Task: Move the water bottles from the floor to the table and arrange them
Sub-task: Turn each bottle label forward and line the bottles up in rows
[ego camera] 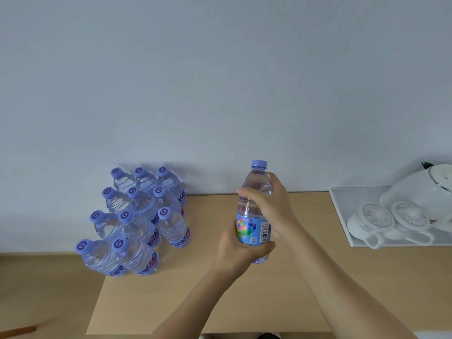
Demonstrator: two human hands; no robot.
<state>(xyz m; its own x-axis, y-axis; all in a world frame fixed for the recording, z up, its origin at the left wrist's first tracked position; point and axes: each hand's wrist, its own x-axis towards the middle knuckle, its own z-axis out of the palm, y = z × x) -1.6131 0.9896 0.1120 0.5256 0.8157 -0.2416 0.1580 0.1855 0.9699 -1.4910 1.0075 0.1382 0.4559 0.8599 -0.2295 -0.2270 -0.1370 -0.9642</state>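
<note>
wooden table (305, 277): both hands (244, 248) grip bottle (254, 216) mid-surface.

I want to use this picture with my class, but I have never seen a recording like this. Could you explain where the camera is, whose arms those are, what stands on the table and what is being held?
There is no machine here. The one picture comes from a wide-angle camera worn on a person's head, looking forward and down, so the two bare arms reaching in from the bottom are the wearer's own.

Both hands hold one water bottle upright above the wooden table: the left hand grips it low, around the label, and the right hand grips it higher up, below the purple cap.

On the table's left side stands a group of eleven bottles with matching purple caps, set in rows against the wall. On the right lies a white tray with two upturned cups and a white kettle.

The wide lens bends the table's edges.
</note>
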